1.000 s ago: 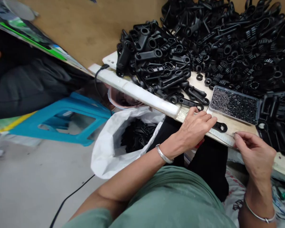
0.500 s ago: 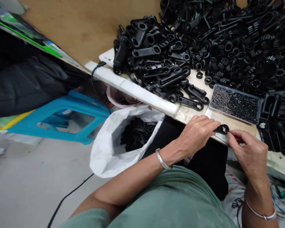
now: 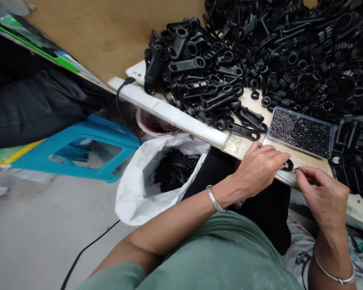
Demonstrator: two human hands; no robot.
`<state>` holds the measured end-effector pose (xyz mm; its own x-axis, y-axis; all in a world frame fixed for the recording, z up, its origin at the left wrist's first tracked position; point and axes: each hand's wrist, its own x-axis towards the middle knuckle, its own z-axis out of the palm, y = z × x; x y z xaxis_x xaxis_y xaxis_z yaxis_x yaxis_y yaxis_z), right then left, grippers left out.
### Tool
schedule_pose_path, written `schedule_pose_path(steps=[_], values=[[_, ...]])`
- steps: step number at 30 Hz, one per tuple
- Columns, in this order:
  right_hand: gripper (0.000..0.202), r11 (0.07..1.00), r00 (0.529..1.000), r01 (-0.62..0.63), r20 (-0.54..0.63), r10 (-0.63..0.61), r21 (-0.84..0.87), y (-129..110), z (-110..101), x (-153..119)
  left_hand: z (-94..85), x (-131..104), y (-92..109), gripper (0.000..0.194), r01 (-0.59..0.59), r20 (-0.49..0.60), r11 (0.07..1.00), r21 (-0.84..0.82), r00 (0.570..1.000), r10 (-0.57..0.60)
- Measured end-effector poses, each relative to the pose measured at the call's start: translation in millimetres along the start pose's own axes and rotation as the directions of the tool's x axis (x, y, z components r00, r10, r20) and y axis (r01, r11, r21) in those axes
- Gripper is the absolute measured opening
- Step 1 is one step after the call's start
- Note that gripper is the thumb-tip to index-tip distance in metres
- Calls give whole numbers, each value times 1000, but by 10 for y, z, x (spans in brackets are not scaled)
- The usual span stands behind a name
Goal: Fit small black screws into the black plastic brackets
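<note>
My left hand (image 3: 260, 167) is closed over a black plastic part, and most of that part is hidden beneath the fingers. Its ring-shaped end (image 3: 288, 164) sticks out to the right, above the front edge of the table. Just right of the ring, my right hand (image 3: 325, 195) has thumb and forefinger pinched together, with something thin and tiny at the tips that I cannot make out. Behind both hands lies a clear plastic box (image 3: 301, 153), filled with small dark pieces, greyer on the left side and blacker on the right.
A large heap of black plastic parts (image 3: 205, 80) covers the table's back. More black parts (image 3: 355, 161) lie right of the box. Below the white strip (image 3: 169, 114) on the left edge stands an open white sack (image 3: 133, 193) holding black parts. A blue stool (image 3: 69, 169) is farther left.
My left hand has shifted right and covers more of the black part. My right hand has drawn slightly right and down, leaving a small gap to the ring end.
</note>
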<state>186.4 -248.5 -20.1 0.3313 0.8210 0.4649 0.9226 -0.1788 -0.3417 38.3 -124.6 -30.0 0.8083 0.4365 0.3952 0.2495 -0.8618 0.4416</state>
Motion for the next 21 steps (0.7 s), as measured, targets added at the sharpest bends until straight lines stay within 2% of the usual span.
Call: schedule_pose_path(steps=[3,6,16,21], values=[[12,1000,1000,-22,-19,22,20,17,-1,-22,31,109,31,21,-28,71,998,64,997,23],[12,998,998,-59,-27,60,35,29,-2,-35,65,167,53,22,-41,80,994,106,996,33],[13,990,992,-121,-28,123,71,2,-1,-28,185,138,61,25,-124,0,984,131,992,125],[12,991,993,-111,-40,114,76,-9,7,-30,209,139,64,27,-109,-74,980,167,990,122]])
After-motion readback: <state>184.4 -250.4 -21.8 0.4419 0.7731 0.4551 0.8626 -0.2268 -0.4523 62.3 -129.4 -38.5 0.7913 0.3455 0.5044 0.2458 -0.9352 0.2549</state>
